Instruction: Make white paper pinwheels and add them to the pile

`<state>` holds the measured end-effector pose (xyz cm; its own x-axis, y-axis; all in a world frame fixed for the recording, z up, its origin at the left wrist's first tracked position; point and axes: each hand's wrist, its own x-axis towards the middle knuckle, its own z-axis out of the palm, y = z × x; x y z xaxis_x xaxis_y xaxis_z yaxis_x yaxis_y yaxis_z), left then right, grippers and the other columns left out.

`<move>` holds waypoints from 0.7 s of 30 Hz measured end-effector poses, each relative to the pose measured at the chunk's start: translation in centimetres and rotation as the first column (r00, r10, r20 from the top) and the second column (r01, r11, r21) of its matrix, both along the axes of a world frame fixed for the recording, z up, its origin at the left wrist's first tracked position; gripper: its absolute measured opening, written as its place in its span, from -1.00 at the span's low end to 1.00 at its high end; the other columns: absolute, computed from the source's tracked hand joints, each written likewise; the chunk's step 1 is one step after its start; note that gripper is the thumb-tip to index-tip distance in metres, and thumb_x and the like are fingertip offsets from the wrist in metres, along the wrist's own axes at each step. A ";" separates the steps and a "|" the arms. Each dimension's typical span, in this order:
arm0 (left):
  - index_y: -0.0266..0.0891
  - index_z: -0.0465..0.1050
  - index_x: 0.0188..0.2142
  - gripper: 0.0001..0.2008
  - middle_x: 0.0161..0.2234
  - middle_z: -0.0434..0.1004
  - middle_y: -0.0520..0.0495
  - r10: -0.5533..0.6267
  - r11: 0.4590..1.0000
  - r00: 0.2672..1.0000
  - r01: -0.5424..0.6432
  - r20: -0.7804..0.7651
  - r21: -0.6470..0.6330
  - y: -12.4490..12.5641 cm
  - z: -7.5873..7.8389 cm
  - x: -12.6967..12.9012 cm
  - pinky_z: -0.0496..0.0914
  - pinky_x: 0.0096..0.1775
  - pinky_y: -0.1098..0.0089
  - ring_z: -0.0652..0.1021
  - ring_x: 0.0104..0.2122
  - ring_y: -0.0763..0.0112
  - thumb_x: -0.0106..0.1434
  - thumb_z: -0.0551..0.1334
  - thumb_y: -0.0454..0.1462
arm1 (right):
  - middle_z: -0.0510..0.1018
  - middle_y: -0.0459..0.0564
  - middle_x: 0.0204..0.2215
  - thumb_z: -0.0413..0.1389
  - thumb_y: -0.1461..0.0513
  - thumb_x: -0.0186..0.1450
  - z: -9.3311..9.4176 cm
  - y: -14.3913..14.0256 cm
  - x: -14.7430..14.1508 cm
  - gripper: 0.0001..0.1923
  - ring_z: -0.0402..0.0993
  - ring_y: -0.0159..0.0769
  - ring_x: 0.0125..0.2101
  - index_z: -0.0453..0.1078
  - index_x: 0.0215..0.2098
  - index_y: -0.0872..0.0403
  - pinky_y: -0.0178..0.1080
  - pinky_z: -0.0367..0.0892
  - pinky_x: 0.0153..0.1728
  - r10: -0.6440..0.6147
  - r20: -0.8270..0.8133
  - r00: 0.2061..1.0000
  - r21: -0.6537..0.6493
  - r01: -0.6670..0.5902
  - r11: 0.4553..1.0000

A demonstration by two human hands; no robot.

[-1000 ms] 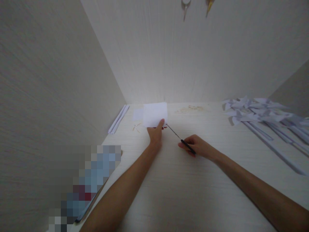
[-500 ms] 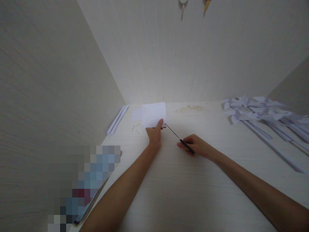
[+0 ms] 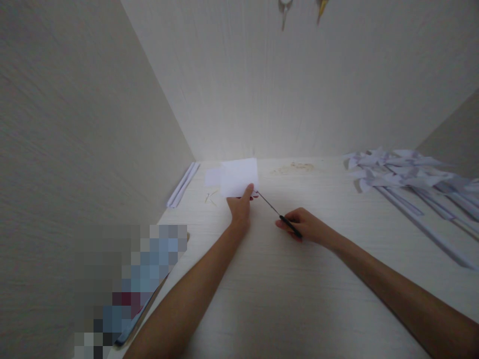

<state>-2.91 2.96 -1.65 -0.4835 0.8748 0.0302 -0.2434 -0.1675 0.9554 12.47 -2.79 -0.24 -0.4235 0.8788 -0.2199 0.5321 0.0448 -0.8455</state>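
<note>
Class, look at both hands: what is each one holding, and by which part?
Left hand pinches the white paper at its lower right corner. Right hand grips the scissors by the black handle.

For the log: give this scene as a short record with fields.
left hand: pinches the near edge of a white paper
right hand: grips scissors by the black handle, blades pointing at the paper's near right corner
table: pale wood grain
right side: pile of paper pinwheels
left wall: paper strips
near paper: small scraps
</note>
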 end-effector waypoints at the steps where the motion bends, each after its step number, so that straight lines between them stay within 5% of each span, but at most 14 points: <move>1: -0.37 0.37 -0.52 -0.70 -0.59 0.42 -0.02 0.001 1.000 1.000 -0.001 -0.001 0.003 0.0 0.0 0.0 0.33 -0.52 0.42 0.41 -0.62 0.50 -0.21 0.32 -0.19 | 0.18 -0.17 -0.84 -0.02 -0.06 0.08 0.0 0.0 0.0 -0.52 0.04 -0.53 -0.77 0.10 -0.76 0.10 -0.38 -0.04 -0.70 -0.003 0.000 1.000 -0.002 0.003 1.000; 21: -0.37 0.38 -0.46 -0.67 -0.54 0.44 -0.04 0.004 1.000 1.000 -0.004 -0.007 0.015 0.0 -0.1 -0.1 0.33 -0.51 0.44 0.42 -0.60 0.51 -0.20 0.32 -0.18 | 0.17 -0.17 -0.84 -0.01 -0.07 0.07 0.1 0.0 0.0 -0.52 0.03 -0.53 -0.77 0.10 -0.78 0.10 -0.37 -0.05 -0.69 -0.004 -0.026 1.000 -0.005 0.004 1.000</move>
<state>-3.01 2.94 -1.71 -0.4863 0.8725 0.0469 -0.2358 -0.1828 0.9545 12.45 -2.82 -0.16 -0.4253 0.8795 -0.2134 0.5103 0.0383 -0.8592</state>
